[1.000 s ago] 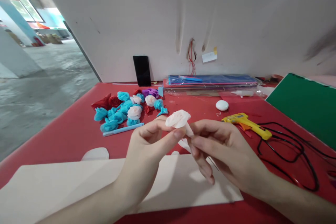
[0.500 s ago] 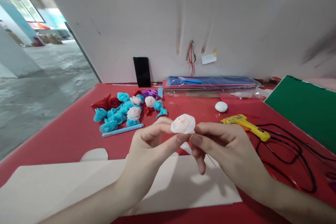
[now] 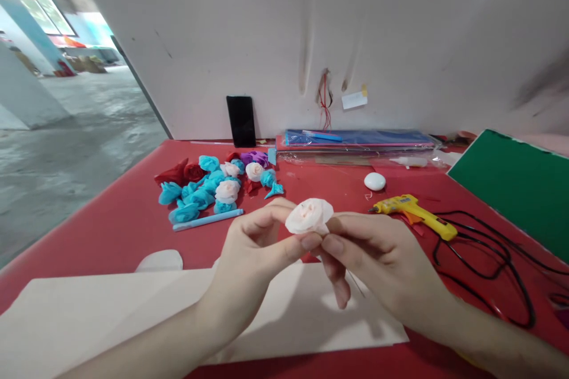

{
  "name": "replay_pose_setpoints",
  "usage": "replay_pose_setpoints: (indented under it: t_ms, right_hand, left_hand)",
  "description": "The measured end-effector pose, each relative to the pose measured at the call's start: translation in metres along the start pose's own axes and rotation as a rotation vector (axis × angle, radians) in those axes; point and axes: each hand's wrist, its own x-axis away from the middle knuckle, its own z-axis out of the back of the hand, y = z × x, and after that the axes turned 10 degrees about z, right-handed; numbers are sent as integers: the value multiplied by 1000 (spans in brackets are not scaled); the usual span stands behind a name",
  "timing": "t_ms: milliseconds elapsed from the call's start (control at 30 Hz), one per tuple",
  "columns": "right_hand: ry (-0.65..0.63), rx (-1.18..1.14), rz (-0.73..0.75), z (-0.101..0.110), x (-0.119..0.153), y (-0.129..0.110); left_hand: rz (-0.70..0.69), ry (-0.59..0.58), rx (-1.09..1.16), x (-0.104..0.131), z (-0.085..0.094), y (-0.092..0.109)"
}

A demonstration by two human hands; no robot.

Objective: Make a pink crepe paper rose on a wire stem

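Note:
A pale pink paper rose [image 3: 310, 217] is pinched at its base between my two hands, above the table. My left hand [image 3: 255, 249] is closed, thumb and fingers on the left side of the rose. From the right, my right hand [image 3: 377, 251] grips the base with thumb and forefinger, its lower fingers curled beneath. A thin wire [image 3: 356, 284] slants down below the right hand's fingers. Underneath both hands lies a cream paper sheet [image 3: 128, 308]. The part of the rose between the fingertips is hidden.
Blue, red and pink paper flowers [image 3: 200, 192] lie at the left, beside a light blue pen [image 3: 208, 220]. At the right are a yellow glue gun [image 3: 418, 213] with a black cord, a white oval object [image 3: 374, 181] and a green board [image 3: 520, 183]. A phone [image 3: 240, 121] leans against the back panel.
The paper rose has tilted, showing more of its centre, and sits slightly lower and further left. Both hands keep their pinch; the right hand's lower finger has dropped slightly.

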Motion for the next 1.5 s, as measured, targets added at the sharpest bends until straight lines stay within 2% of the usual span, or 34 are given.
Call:
replay_pose_setpoints:
  t_ms: [133, 200, 267, 367, 433, 533, 667, 900, 1033, 1333, 1500]
  right_hand:
    - [-10, 59, 33, -2, 3, -1]
    - [-13, 155, 112, 0, 3, -1]
    - [-5, 308, 274, 6, 2, 1]
    - [-11, 578, 616, 18, 1, 7]
    - [-46, 713, 792, 25, 0, 10]
    - [-62, 822, 920, 30, 1, 11]
    - [-52, 889, 950, 28, 1, 7]
    - [-144, 940, 1016, 29, -5, 5]
    - [-171, 992, 1027, 29, -7, 1]
    - [-243, 995, 962, 29, -4, -6]
    - [-315, 915, 932, 27, -5, -7]
  left_hand:
    - [13, -22, -12, 1, 0, 2]
    - [-19, -40, -34, 0, 2, 4]
    - [-85, -63, -78, 0, 3, 6]
    - [-169, -115, -198, 2, 5, 13]
    - [-129, -173, -254, 6, 5, 21]
    - [-23, -239, -264, 14, 3, 32]
    - [51, -291, -246, 20, 0, 41]
    - [171, -264, -392, 21, 1, 53]
    - [230, -263, -389, 22, -1, 57]
    - [177, -178, -424, 29, -1, 52]
    - [236, -237, -385, 30, 0, 50]
